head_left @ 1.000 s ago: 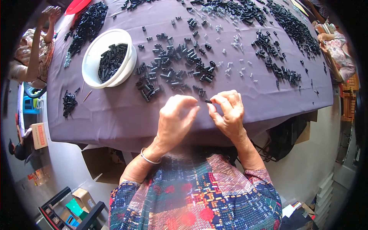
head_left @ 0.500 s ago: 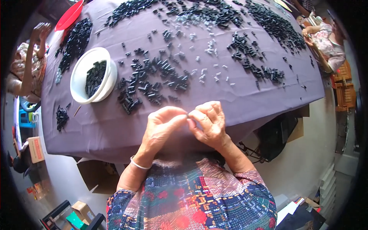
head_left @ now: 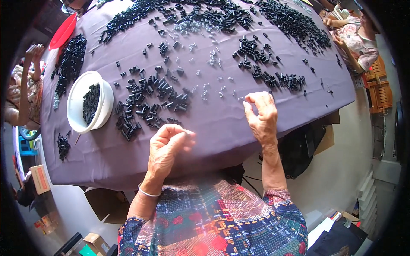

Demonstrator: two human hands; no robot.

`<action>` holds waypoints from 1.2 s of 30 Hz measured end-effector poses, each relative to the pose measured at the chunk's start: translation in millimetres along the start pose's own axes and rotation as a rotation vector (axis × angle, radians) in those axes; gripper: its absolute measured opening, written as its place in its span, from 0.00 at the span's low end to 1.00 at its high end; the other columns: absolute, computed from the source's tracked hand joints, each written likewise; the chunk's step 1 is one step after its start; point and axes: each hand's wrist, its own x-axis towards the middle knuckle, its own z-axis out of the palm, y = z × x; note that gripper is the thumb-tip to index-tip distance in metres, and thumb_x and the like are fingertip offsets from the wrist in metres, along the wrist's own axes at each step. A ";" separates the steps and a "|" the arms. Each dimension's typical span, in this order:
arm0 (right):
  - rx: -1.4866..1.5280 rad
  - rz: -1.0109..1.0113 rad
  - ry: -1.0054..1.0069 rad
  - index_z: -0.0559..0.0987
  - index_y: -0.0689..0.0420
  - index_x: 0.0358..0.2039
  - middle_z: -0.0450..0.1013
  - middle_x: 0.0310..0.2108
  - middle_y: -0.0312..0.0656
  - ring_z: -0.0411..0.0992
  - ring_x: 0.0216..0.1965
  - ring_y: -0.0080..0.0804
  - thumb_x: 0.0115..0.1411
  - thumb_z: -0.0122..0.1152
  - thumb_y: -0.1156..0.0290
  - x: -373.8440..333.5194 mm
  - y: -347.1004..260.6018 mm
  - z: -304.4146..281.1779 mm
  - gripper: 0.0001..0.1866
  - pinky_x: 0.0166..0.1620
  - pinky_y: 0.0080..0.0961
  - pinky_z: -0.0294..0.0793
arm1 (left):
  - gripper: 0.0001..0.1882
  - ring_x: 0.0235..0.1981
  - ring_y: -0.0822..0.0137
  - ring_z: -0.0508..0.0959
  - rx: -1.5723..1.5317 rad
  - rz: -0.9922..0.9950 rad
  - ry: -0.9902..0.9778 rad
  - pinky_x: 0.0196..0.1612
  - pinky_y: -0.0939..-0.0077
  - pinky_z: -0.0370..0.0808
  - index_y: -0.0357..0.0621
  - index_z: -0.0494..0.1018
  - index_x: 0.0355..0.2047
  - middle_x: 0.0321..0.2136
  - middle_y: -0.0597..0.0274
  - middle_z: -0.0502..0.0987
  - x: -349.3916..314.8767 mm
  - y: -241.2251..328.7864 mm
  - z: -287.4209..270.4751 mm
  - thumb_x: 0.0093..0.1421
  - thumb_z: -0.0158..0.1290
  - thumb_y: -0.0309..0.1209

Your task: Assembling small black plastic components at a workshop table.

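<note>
While my left hand [head_left: 164, 148] curls, contents indiscernible to me, my right hand [head_left: 263, 114], narrowly parted, hovers beside silvery pieces [head_left: 221, 92].

A purple-grey cloth-covered table [head_left: 222, 123] carries heaps of small black cylindrical plastic parts [head_left: 294, 25], scattered silvery coil springs [head_left: 187, 27] mostly around its middle, a round white plastic tub [head_left: 106, 107] at left and, just beside it, a thin brown stick [head_left: 77, 139]
</note>
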 end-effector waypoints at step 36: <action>0.365 -0.054 -0.165 0.77 0.61 0.33 0.75 0.30 0.42 0.74 0.31 0.33 0.48 0.62 0.89 -3.6 -32.8 10.8 0.12 0.36 0.25 0.74 | 0.09 0.31 0.70 0.80 0.066 0.042 0.016 0.34 0.78 0.77 0.37 0.76 0.41 0.30 0.58 0.80 13.5 8.1 16.8 0.59 0.57 0.22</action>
